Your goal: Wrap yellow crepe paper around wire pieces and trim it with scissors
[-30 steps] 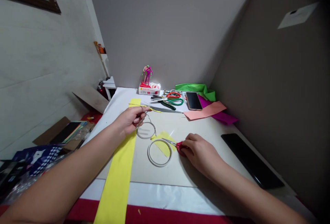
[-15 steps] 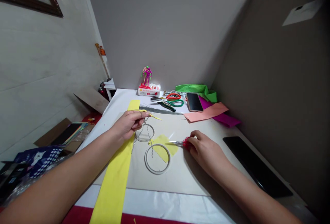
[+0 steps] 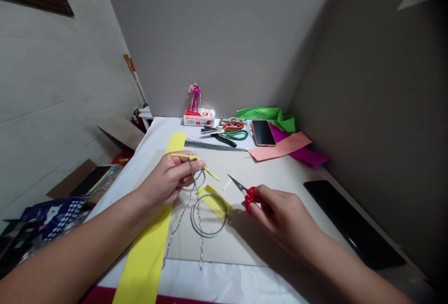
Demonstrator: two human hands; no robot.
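Near the frame's center, the left hand (image 3: 168,180) is pinching a yellow strip (image 3: 184,156) against a twisted wire (image 3: 179,224), holding it up, while the right hand (image 3: 283,220) is gripping red scissors (image 3: 249,199), blades aimed toward the strip.

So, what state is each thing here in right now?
Left hand: pinching twisted wire and a thin yellow strip.
Right hand: gripping red-handled scissors.
Red-handled scissors: blades closed or nearly so.
Wire loops: coiled, resting on the board.
Long yellow paper strip: lying flat.
Phone: lying flat, screen dark.
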